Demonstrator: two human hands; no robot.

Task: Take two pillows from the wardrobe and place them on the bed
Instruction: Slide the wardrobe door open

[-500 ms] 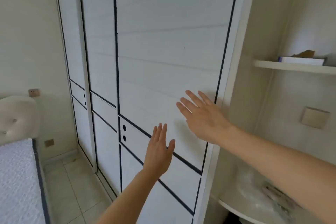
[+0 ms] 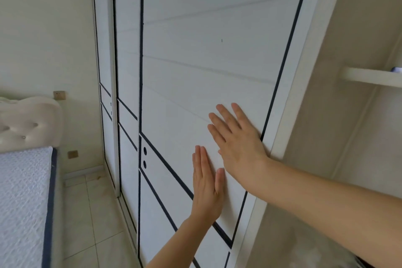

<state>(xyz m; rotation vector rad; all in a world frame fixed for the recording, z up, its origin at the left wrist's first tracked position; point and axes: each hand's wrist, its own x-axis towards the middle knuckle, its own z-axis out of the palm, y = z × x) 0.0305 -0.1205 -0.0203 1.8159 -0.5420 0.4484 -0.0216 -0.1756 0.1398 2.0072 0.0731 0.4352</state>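
The wardrobe's white sliding door (image 2: 206, 54), lined with dark strips, fills the middle of the head view and is closed. My right hand (image 2: 237, 141) lies flat on the door near its right edge, fingers spread and pointing up-left. My left hand (image 2: 206, 185) presses flat on the same panel just below it, fingers together and pointing up. Both hands hold nothing. The bed (image 2: 24, 198) with a white textured mattress and dark edging sits at the lower left. No pillows are visible; the wardrobe's inside is hidden.
A padded cream headboard (image 2: 28, 124) stands at the left wall. Further sliding doors (image 2: 126, 93) run back to the left. A white shelf (image 2: 369, 76) juts out at the right. Pale floor tiles (image 2: 91, 220) lie between bed and wardrobe.
Both hands have moved forward onto the door and now lie flat against it. The view has come closer to the wardrobe and shifted slightly right.
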